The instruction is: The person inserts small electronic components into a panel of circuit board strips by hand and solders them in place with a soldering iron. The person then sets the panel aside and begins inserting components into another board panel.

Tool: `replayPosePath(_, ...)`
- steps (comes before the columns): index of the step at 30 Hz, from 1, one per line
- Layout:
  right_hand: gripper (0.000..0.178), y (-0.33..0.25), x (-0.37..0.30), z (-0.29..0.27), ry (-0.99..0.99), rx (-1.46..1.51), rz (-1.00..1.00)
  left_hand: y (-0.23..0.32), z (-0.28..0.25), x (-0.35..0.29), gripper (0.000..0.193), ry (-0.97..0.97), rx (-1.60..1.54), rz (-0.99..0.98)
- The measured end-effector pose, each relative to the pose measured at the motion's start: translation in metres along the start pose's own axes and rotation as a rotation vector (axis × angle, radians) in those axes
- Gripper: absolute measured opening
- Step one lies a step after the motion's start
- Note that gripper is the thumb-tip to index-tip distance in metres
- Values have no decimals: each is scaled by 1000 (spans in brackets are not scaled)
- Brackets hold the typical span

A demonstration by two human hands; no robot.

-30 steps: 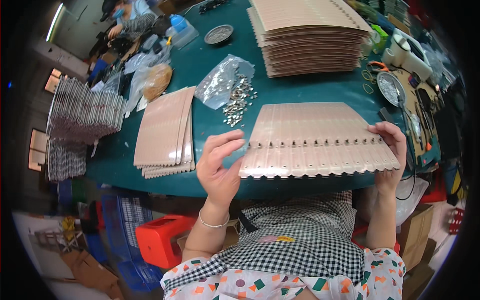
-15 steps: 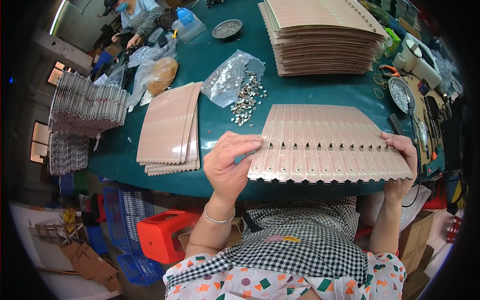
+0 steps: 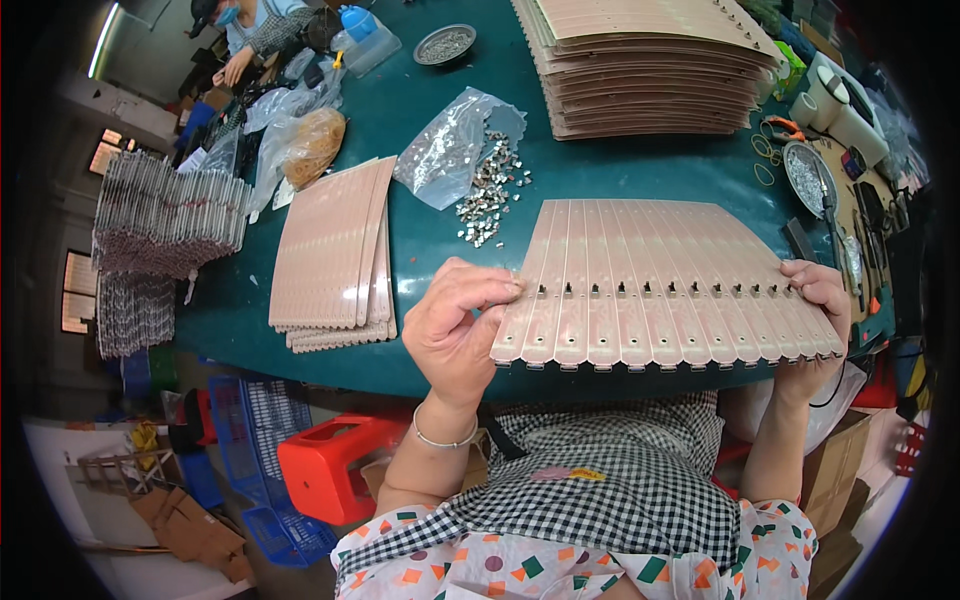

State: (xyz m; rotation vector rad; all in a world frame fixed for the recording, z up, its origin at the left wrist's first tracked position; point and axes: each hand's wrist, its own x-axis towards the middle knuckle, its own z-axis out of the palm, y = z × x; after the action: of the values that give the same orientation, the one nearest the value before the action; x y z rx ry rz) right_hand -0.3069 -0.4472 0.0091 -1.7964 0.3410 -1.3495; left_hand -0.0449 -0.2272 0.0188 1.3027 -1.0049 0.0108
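Between my hands I hold a pinkish-tan ribbed panel [image 3: 655, 270], scalloped along its near edge, with a row of small dark clips standing across it. My left hand [image 3: 455, 325] pinches the panel's left edge between thumb and fingers. On the opposite edge my right hand [image 3: 818, 310] is closed round the corner, its thumb out of sight. Small metal bits show along the near scalloped edge. Beyond the panel lies a pile of small silvery metal clips [image 3: 485, 200] beside a clear plastic bag [image 3: 455, 145].
Similar panels lie in a low stack [image 3: 330, 250] at left and a tall stack [image 3: 650, 85] at the back. A metal dish of small parts [image 3: 805, 175] and tools stand at right. A red stool [image 3: 330, 470] is below the table. Another person [image 3: 250, 40] works at far left.
The panel has tilted slightly, and its right end sits a little lower and farther right with my right hand. Both hands keep their hold. The other person's hand has shifted.
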Motion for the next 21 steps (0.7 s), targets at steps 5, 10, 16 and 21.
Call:
replayPosePath(5,45,0,6,-1,-27,-107,-79,-2,1,5,16,-27,-8,19)
replayPosePath(10,47,0,6,-1,-14,-81,-64,4,1,21,25,-128,84,190)
replayPosePath(16,49,-3,6,3,13,-76,-33,3,-6,28,24,-290,159,250)
replayPosePath(21,43,-6,10,4,13,-81,-50,0,-5,29,23,-266,132,243)
